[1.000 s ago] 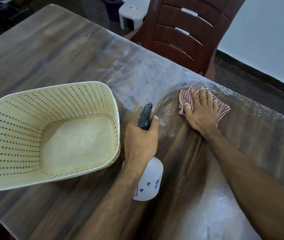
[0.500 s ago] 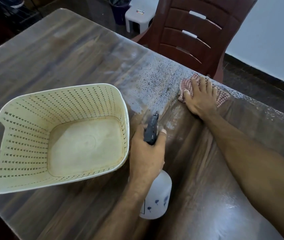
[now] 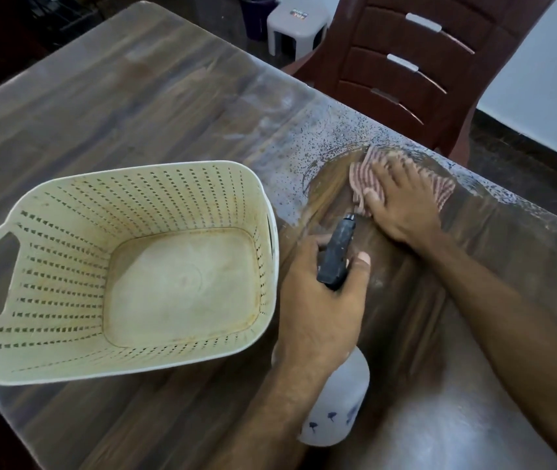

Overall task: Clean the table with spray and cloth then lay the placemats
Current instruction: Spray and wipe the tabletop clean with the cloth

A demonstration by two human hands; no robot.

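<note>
My right hand (image 3: 402, 201) presses the cloth (image 3: 365, 174) flat, now drawn back from the tabletop's (image 3: 134, 106) far edge through fresh droplets. My left hand (image 3: 321, 300) grips the spray bottle (image 3: 336, 412). Wiping continues; no placemats in view.

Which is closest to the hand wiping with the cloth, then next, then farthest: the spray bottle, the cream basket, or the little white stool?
From the right hand:
1. Spray bottle, just to its left, gripped by the left hand.
2. Basket, farther left on the table.
3. Stool, on the floor past the table's far edge.
</note>
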